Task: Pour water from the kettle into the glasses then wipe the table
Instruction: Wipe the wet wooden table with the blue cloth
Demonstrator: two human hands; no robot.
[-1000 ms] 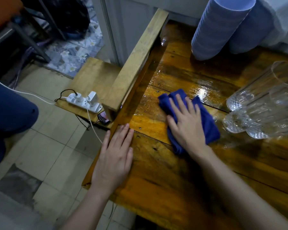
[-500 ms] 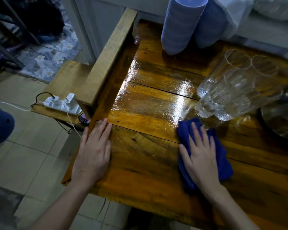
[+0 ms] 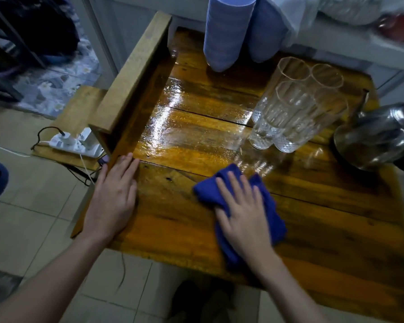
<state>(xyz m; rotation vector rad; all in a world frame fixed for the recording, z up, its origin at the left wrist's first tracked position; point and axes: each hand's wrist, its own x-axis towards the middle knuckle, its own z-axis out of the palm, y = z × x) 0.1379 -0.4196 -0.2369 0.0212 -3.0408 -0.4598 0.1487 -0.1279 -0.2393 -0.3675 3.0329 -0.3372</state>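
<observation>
On the glossy, wet wooden plank desk (image 3: 196, 220), the right hand (image 3: 244, 217) lies flat with fingers spread, pressing a crumpled dark blue cloth (image 3: 274, 220). The left hand (image 3: 113, 197) rests palm-down, fingers together, on the desk's nine-o'clock edge. Four tall clear ribbed glasses (image 3: 294, 106) cluster at one o'clock; the shiny steel kettle (image 3: 378, 136) stands at two o'clock.

Glossy, wet wooden table (image 3: 189, 136) bearing a blue cloth (image 3: 273, 206) near its front, four clear glasses (image 3: 296, 106) clustered together, a metal kettle (image 3: 378, 136) at right, and stacked blue cups (image 3: 224, 33) at the back
</observation>
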